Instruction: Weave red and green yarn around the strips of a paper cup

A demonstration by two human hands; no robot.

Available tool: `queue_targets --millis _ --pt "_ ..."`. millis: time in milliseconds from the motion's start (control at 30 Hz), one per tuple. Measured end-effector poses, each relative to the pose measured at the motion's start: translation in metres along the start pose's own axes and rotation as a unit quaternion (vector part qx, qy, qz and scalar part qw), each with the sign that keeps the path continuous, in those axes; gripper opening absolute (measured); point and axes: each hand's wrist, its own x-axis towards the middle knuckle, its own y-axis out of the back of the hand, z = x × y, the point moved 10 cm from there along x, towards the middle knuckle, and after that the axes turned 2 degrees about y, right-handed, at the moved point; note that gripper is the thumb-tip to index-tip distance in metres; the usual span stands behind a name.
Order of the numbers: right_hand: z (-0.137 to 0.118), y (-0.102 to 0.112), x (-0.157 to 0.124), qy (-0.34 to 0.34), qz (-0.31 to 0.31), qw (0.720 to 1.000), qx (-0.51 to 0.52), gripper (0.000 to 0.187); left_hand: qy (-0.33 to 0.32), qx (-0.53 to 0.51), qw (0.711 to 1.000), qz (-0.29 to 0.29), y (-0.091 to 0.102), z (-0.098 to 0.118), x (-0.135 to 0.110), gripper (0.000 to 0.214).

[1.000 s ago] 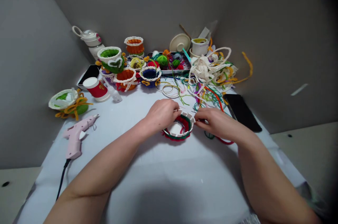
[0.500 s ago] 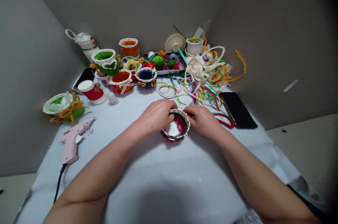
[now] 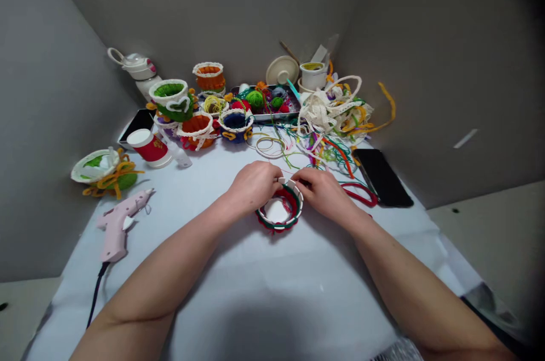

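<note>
A small paper cup [image 3: 279,225] with slit white sides, wound with green and dark red yarn, stands on the white table before me. Its open top shows a white bottom and some pinkish-red yarn inside. On its far left rim my left hand [image 3: 256,182] is closed, thumb and fingers pinching the edge. My right hand [image 3: 319,186] is closed at the far right side of the rim, its fingertips partly hidden; whether it grips the rim or a strand of yarn I cannot tell. Red-handled scissors [image 3: 360,195] lie right of my right hand.
A pink glue gun [image 3: 117,225] with a black cord lies at left. Behind are a red paper cup [image 3: 151,148], several yarn-covered baskets [image 3: 198,129], a tray of yarn balls [image 3: 264,117] and a heap of lace and yarn [image 3: 327,111]. At right lies a black phone [image 3: 382,177].
The yarn-wound cup has shifted slightly left and its opening is a little less covered by my left hand. Both hands have moved slightly at the rim, still closed.
</note>
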Motion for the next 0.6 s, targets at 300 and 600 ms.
queue_targets --millis 300,600 --pt "-0.020 0.030 -0.014 0.083 -0.035 0.996 -0.019 0.018 -0.002 -0.009 1.000 0.009 0.002 0.000 0.001 0.023" --pt "-0.039 0.041 -0.017 0.094 0.001 0.996 0.002 0.016 -0.001 0.008 1.000 0.017 0.001 0.003 -0.001 0.025"
